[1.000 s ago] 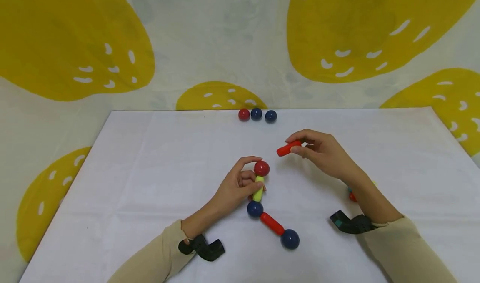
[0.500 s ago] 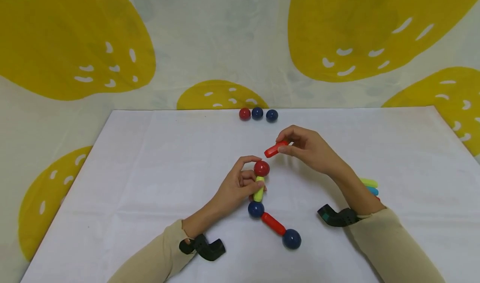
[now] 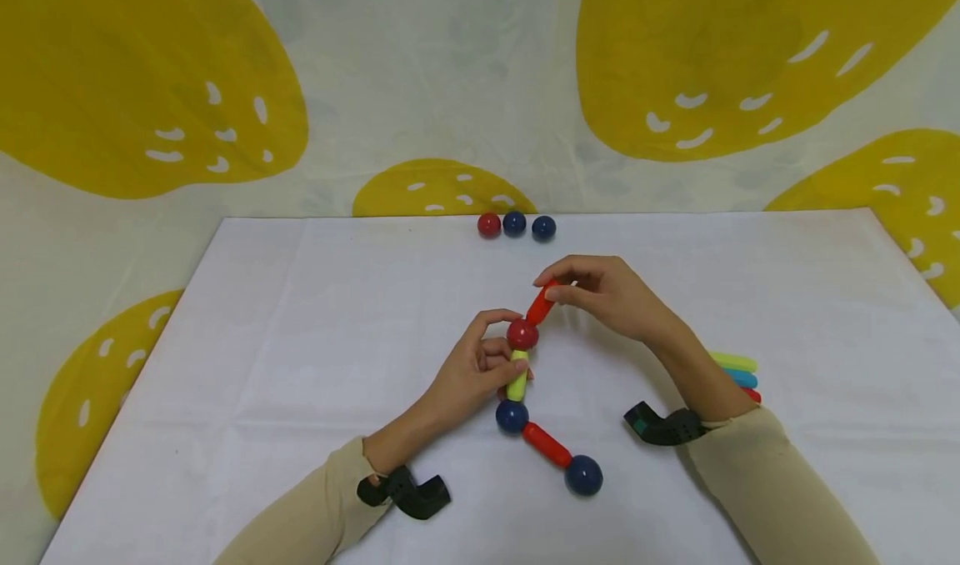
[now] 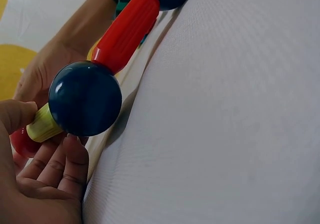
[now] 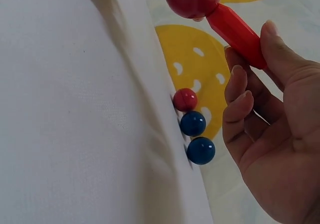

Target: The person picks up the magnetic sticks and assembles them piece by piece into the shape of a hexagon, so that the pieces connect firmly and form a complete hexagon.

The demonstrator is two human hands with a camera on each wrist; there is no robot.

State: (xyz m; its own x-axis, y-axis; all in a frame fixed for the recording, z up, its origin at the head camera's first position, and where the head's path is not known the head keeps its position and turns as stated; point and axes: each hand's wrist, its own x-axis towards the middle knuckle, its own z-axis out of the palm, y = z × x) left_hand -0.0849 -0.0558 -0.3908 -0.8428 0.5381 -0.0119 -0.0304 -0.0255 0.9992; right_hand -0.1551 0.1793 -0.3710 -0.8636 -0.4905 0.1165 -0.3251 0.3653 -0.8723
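Note:
My left hand (image 3: pixel 472 371) grips a yellow-green stick (image 3: pixel 517 377), its index fingertip at the red ball (image 3: pixel 522 334) on the stick's far end. At the near end a dark blue ball (image 3: pixel 512 417) joins a red stick (image 3: pixel 547 446), which ends in another dark blue ball (image 3: pixel 583 475). Between thumb and fingers, my right hand (image 3: pixel 611 297) pinches a second red stick (image 5: pixel 237 34). The tip of that stick meets the red ball, as the right wrist view also shows. In the left wrist view, the blue ball (image 4: pixel 85 98) partly hides the yellow-green stick.
Along the back edge of the white table (image 3: pixel 337 298) stand a loose red ball (image 3: pixel 489 225) and two dark blue balls (image 3: pixel 514 223). Beside my right forearm lie a yellow-green stick (image 3: pixel 735 361), a blue stick (image 3: pixel 741 377) and a red stick (image 3: pixel 752 395).
My right hand has moved left with its red stick, which has tilted steeper and come against the red ball. The left hand keeps its grip in place.

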